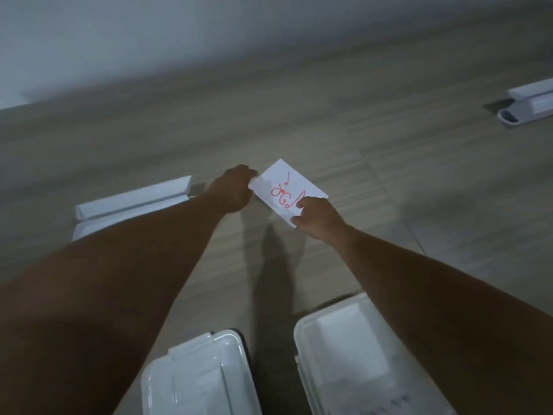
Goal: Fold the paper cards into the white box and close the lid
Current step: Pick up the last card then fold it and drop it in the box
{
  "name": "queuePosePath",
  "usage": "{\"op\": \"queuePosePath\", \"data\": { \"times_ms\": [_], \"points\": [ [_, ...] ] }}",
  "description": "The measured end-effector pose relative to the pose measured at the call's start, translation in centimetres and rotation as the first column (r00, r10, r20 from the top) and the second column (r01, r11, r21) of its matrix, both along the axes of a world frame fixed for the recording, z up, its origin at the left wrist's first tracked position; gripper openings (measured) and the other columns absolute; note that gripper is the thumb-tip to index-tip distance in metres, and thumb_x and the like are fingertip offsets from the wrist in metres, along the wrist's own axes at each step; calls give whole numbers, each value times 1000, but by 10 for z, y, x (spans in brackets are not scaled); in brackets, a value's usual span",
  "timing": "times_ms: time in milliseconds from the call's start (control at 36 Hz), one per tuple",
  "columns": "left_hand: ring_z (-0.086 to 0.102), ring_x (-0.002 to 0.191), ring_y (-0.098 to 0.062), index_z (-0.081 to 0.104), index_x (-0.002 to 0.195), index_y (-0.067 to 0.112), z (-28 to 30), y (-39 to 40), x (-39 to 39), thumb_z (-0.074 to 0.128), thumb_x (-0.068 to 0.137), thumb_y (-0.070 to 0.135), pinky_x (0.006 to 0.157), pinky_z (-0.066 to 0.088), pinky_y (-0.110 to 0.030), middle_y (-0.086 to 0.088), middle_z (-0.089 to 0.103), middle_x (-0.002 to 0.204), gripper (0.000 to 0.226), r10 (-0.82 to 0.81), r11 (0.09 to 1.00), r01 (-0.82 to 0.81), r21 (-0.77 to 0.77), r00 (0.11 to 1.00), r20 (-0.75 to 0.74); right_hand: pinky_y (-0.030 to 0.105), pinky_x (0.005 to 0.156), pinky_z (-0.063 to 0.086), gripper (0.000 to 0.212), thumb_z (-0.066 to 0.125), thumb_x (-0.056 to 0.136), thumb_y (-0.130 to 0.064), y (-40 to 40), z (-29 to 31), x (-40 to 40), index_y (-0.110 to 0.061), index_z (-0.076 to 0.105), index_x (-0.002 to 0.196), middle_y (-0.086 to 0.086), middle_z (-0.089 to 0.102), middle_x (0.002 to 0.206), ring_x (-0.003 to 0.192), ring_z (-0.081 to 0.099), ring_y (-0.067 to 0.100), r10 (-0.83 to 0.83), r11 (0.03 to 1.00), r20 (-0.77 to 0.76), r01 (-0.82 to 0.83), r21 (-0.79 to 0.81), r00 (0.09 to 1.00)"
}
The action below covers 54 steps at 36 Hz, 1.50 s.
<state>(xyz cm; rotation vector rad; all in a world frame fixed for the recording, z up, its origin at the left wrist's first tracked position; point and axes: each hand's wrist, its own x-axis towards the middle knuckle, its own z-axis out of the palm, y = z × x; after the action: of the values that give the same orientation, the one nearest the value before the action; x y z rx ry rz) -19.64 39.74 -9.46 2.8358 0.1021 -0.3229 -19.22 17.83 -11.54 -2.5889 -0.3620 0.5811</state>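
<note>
The paper card [288, 190], white with red handwriting, lies on the wood-grain floor [389, 163] far out in front of the person, between both outstretched arms. The left hand [232, 187] has its grip pinched on the card's far-left corner, while the right hand [318, 218] has its grip pressed onto the near-right corner, fingers [302, 203] flat on the sheet; held at opposite corners like this, the card looks steadied so one edge can be brought over for a fold. The white box [302, 339] sits open at the near right, its pale interior showing what seem to be sheets already inside, though blur makes that uncertain. Just left of it lies the lid [194, 372], apart from the box, presumably kept off until the cards are in. Further left, a folded white paper piece [131, 202] stands on the floor, and other white items [529, 106] rest at the far right.
</note>
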Motion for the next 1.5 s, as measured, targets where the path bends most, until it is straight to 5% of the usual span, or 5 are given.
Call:
{"op": "queuePosePath", "data": {
  "times_ms": [195, 445, 779, 1001, 1502],
  "points": [
    [51, 125, -28, 57, 130, 23, -45, 15, 45, 58, 86, 12, 105, 39, -40, -8, 52, 136, 45, -165, 966, 168, 195, 986, -29, 26, 79, 47, 26, 55, 89, -21, 28, -44, 13, -6, 72, 102, 10, 72, 109, 103, 66, 26, -103, 995, 81, 103, 0, 991],
    [60, 98, -24, 72, 103, 13, -52, 14, 37, 80, 71, 21, 80, 43, -28, -7, 64, 105, 34, 174, 947, -155, -283, 984, 43, 33, 82, 54, 20, 57, 78, -1, 1, -27, 27, -8, 76, 78, 9, 75, 95, 95, 68, 25, -191, 972, 184, 159, 176, 964],
    [67, 87, -31, 54, 116, 4, 47, -23, -19, 39, 85, 73, 70, 58, -40, -15, 66, 103, 77, 481, 73, -672, -737, 672, -564, 0, 57, 37, 14, 78, 73, -4, -79, 79, 23, -1, 79, 87, -2, 68, 72, 53, 55, -19, -21, 936, 43, 4, 351, 999],
    [67, 75, -18, 64, 108, -3, 106, -81, -57, 68, 88, 15, 56, 57, -28, -14, 68, 108, 27, 510, 175, -561, -809, 755, -413, -2, 61, 39, 15, 80, 73, -10, -134, 133, -16, -6, 79, 87, -1, 70, 79, 61, 59, -15, 22, 936, 105, -57, 348, 994],
    [69, 98, -28, 65, 119, 2, 152, -148, -155, 69, 87, 27, 82, 57, -38, -14, 72, 113, 40, 460, 304, -437, -846, 845, -271, 42, 86, 57, 31, 67, 87, -28, -184, 171, -89, -13, 67, 114, 7, 73, 108, 99, 69, 25, -113, 772, -358, 309, 556, 927]
  ]
}}
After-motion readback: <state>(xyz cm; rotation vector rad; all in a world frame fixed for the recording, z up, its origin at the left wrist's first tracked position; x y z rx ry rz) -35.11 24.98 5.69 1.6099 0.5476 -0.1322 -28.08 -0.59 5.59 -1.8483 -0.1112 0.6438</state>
